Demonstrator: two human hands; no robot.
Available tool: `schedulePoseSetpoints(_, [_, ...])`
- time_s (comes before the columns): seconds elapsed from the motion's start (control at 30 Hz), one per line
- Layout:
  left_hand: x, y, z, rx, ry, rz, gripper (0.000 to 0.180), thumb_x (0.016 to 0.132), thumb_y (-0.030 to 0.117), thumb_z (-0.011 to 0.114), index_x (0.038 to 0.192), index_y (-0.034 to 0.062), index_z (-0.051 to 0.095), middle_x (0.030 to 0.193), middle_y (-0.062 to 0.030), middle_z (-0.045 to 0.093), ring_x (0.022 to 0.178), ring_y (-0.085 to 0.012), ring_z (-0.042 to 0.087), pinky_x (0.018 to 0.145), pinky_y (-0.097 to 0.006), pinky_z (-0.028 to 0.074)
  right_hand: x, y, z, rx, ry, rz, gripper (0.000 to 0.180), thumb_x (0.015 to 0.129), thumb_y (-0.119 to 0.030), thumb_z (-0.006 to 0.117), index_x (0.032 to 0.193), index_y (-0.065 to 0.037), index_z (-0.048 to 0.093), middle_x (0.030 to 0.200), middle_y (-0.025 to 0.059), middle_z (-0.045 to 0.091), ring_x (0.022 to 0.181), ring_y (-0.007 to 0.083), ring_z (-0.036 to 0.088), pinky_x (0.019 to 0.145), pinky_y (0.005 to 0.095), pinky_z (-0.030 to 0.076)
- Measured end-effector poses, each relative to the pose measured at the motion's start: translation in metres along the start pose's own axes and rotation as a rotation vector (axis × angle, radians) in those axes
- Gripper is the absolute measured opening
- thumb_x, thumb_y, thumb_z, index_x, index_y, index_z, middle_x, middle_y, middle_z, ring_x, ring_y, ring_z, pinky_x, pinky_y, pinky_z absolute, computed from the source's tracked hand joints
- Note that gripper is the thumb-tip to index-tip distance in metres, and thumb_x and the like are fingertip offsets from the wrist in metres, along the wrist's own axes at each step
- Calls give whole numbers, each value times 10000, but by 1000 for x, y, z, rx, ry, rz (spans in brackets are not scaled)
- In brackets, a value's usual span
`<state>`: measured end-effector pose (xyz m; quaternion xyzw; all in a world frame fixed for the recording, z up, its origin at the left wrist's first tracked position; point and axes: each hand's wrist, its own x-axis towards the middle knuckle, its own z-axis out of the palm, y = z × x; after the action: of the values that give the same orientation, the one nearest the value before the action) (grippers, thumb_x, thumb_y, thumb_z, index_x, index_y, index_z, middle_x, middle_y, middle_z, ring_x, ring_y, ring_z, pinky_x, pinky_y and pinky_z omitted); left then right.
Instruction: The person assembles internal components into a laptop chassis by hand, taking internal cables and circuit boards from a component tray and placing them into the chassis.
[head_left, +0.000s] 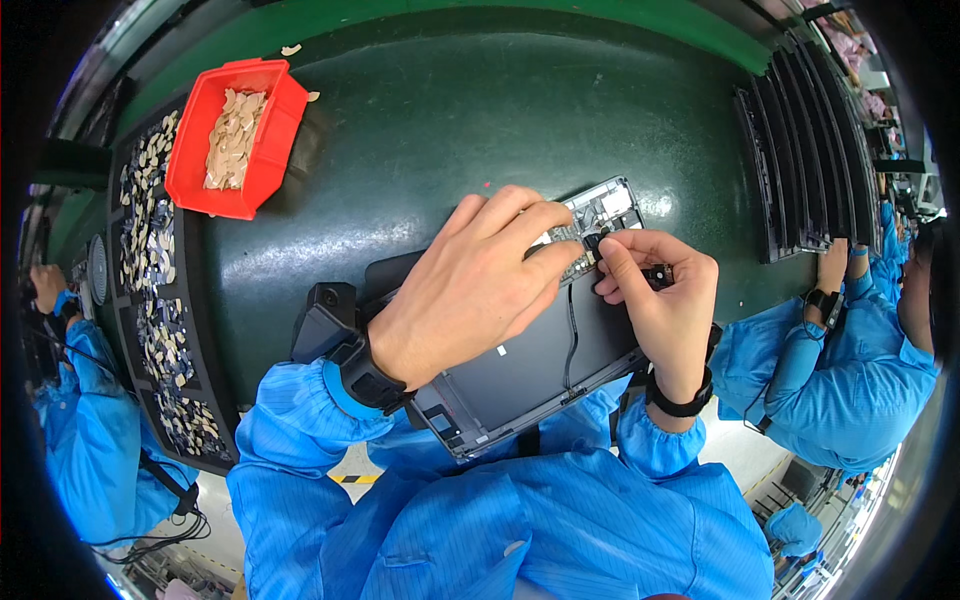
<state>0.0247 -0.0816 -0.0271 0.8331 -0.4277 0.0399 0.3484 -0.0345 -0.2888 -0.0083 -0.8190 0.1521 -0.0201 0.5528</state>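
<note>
You're pinching a small black part [657, 274] w/ right hand [665, 300]; left hand [480, 290] fingertips pressing the laptop case [520, 370]. Slipping could nick the cable [571, 340].

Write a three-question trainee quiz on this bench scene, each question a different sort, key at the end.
1. True or false: the red bin stands to the person's left of the dark panel.
2. Multiple choice: where do the fingertips of the left hand and right hand meet? A) over the bin B) at the panel's far, grey-framed end C) at the stack of dark panels
3. Fill in: the bin holds pale, flat ____.

Key:
1. True.
2. B.
3. Scraps; their exact kind cannot be told.
</note>
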Motion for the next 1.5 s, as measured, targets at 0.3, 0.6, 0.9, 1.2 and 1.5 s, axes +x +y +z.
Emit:
schedulePoseSetpoints(0.3, [0,1,0,3,-1,-5,281,847,82,763,1128,95,756,1253,-80,659,1169,-304,607,929,-438,526,-1,1,-1,12,-19,29,139,959,-48,754,1013,80,762,810,101,759,680,135,739,609,237,577])
schedulePoseSetpoints(0.6, [0,0,0,4,1,-1,287,839,78,766,1126,91,755,1252,-80,661,1166,-300,609,920,-431,523,0,0,2,-36,1,-6,141,948,-50,760,999,82,764,807,111,769,663,133,738,600,232,571])
schedulePoseSetpoints(0.9, [-1,-2,2,13,5,11,283,843,86,764,1126,98,760,1250,-70,663,1166,-295,607,918,-430,520,5,2,-5,43,-80,29,146,951,-43,758,1016,88,760,799,106,757,665,128,728,605,235,580])
schedulePoseSetpoints(1.2, [0,-1,1,1,5,7,281,844,82,764,1124,100,765,1243,-66,664,1161,-290,609,907,-427,522,1,5,-1,12,16,-6,154,962,-66,770,1016,77,758,796,94,754,663,119,723,599,227,561])
schedulePoseSetpoints(1.5, [0,-2,2,7,14,9,278,841,80,765,1118,96,768,1230,-70,669,1158,-290,612,897,-427,524,-3,5,4,1,35,-23,137,955,-50,771,1005,77,757,825,110,776,665,118,723,605,231,559])
